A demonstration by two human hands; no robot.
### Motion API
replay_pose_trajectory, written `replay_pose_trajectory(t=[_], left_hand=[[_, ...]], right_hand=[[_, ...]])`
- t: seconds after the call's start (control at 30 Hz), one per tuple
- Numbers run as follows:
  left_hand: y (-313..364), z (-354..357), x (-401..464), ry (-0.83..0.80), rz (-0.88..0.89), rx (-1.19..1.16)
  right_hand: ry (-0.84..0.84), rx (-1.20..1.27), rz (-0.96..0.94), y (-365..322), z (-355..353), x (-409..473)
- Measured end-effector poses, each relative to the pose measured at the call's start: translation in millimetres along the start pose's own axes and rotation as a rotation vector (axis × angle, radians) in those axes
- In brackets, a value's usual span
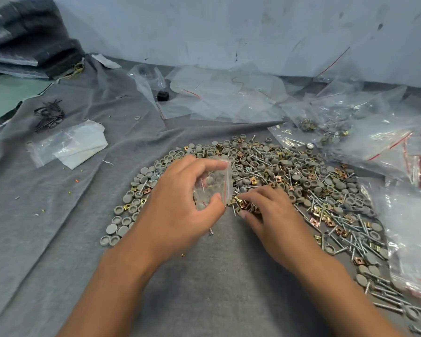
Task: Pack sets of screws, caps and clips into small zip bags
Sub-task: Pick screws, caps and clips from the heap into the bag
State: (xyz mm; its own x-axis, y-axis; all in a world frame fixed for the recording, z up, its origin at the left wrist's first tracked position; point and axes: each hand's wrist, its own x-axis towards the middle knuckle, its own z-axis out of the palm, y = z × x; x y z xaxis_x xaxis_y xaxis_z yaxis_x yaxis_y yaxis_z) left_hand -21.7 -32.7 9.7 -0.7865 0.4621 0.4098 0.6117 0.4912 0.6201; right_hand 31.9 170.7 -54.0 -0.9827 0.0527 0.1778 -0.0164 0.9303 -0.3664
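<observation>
A small clear zip bag [213,184] with a red seal line sits pinched in the left hand [180,203] above the grey-cloth worktop [204,276], while the right hand [270,215] pinches brass clips [243,204] beside it at the near edge of the heap of caps, screws and clips [289,181].

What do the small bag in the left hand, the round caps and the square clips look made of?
Small bag: thin clear plastic film, glossy and crinkled. Round caps: likely moulded plastic, matte grey. Square clips: apparently plated sheet metal, shiny gold-to-copper tint.
</observation>
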Motion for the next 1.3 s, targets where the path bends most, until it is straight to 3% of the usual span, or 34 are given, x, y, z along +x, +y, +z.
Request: replay_pose_trajectory(t=[0.47,0.87,1.13,1.3], left_hand=[[0,1,-2,-0.036,-0.016,0.025],[2,2,-2,-0.052,-0.002,0.023],[0,3,-3,-0.056,0.010,0.031],[1,6,-4,-0.078,0.026,0.052]], right_hand=[[-0.020,-0.141,-0.042,-1,6,-1],[-0.026,-0.016,-0.032,4,1,-5],[-0.017,-0.073,0.032,-1,-3,-10],[-0.074,0.100,0.039,4,-13,-13]])
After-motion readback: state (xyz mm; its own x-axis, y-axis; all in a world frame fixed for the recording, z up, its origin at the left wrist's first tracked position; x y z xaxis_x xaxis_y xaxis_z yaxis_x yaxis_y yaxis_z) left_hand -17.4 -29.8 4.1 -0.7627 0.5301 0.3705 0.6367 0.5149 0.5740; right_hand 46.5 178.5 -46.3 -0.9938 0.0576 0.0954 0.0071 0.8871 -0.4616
